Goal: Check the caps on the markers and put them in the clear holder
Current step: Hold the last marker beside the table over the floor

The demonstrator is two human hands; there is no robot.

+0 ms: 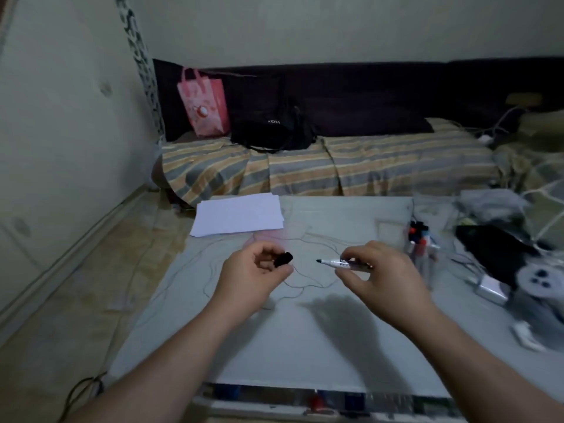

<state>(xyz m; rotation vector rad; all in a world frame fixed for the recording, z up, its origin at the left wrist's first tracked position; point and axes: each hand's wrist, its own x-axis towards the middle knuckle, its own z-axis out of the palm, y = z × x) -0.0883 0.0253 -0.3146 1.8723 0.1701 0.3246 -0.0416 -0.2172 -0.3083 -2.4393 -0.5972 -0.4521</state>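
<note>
Black cap (pixel 283 259) pinched in left hand (pixel 254 274), uncapped marker (pixel 341 263) gripped in right hand (pixel 383 274), hands apart mid-frame, likely for recapping.

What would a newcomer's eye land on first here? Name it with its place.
Two hands at the table's middle: the left hand pinches a black cap, and the right hand holds an uncapped marker, tip toward the cap, a gap between them. Right of them stands the clear holder with markers inside; a pink bag sits on the bed behind.

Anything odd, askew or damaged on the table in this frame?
Nothing damaged or spilled. The marker in the right hand is uncapped, tip bare; its black cap is in the left hand, apart. The clear holder stands upright with markers inside.
</note>
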